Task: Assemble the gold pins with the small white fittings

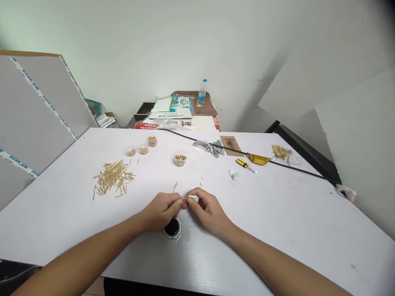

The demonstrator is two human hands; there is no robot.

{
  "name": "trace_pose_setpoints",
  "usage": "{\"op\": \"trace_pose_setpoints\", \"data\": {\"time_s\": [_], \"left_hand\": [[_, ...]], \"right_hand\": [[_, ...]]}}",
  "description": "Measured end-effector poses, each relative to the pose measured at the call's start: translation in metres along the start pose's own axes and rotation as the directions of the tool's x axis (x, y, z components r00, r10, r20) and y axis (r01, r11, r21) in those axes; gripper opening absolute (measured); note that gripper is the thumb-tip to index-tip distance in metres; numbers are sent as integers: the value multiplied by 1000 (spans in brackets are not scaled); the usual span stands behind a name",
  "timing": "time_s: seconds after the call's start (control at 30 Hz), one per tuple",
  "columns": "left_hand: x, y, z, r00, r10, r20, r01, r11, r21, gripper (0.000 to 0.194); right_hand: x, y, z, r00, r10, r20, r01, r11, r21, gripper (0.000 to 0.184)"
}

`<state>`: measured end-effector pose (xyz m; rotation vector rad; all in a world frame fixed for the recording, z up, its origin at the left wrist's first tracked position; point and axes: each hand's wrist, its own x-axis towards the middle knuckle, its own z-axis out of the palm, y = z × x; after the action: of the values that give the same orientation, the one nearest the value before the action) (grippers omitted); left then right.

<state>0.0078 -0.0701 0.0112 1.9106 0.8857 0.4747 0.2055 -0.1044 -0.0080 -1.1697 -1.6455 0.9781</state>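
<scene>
My left hand [163,210] and my right hand [209,211] meet at the middle of the table, thumbs and fingertips closed on a thin gold pin [184,199] between them. Most of the pin is hidden by the fingers. A small white piece [194,198] shows behind my right thumb; I cannot tell whether it is held. Just below my left hand stands a round container [172,228] with a black inside and a white rim. A few loose gold pins [175,186] lie beyond the fingertips. To the left spreads a heap of gold pins [112,177].
Small clear cups of gold parts [180,160] stand farther back. Right of them are a yellow-black screwdriver [246,165], crumpled paper [233,174], a brown card [231,146] and a black cable [296,167] crossing the table. Behind, a water bottle [201,93] stands on a brown board.
</scene>
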Motion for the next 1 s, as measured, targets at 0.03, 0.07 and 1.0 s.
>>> {"op": "trace_pose_setpoints", "data": {"time_s": [0.03, 0.07, 1.0], "left_hand": [[0, 0, 0, 1000, 1, 0, -1, 1000, 9, 36], [0, 1, 0, 1000, 5, 3, -5, 1000, 19, 36], [-3, 1, -4, 997, 49, 64, -62, 973, 224, 32]], "right_hand": [[0, 0, 0, 1000, -6, -1, 6, 1000, -6, 19], [-1, 0, 0, 1000, -13, 0, 13, 1000, -3, 19], [-3, 9, -6, 884, -421, 204, 467, 776, -424, 14]]}}
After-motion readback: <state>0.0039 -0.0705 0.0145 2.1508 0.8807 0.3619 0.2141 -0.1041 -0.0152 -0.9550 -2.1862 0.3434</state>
